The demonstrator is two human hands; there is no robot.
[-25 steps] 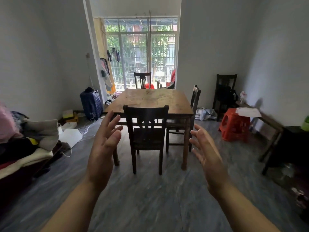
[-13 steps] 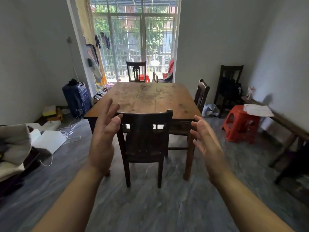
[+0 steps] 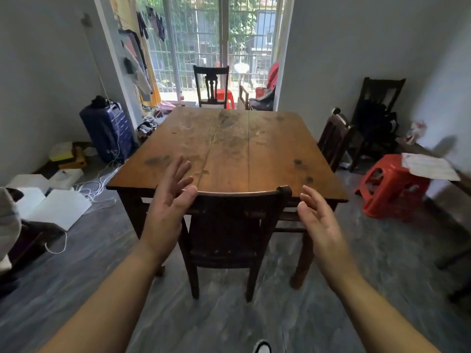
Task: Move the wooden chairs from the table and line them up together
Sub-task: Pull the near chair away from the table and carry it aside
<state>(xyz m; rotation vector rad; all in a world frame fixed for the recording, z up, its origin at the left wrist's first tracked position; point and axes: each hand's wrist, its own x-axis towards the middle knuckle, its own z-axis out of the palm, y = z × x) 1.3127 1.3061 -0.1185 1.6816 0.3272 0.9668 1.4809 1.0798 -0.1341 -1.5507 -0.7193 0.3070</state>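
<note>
**Two open hands flank a chair at the table**

Two bare hands reached toward the nearest wooden chair (image 3: pixel 229 225), which stood pushed in at the near edge of the table (image 3: pixel 237 149). White boxes (image 3: pixel 53 207) and loose cord lay on the floor at far left, with a blue suitcase (image 3: pixel 108 132) upright behind them by the wall. The left hand (image 3: pixel 168 202) was raised at the left end of the chair's top rail, fingers spread and gripping nothing; whether its thumb touched the rail could not be told. Beyond the table's far edge, a second chair (image 3: pixel 211 85) stood before the barred glass door. The right hand (image 3: pixel 318 220) hovered just beside the right end of the same rail, fingers open and lightly curled, holding nothing. A third chair (image 3: pixel 334 136) sat tucked against the table's right side. Behind it, near the right wall, a fourth chair (image 3: pixel 379 108) carried a dark bag. A red stool (image 3: pixel 390 189) stood on the floor at right, beside a bench with a sheet of paper (image 3: pixel 428 166) on it.
</note>
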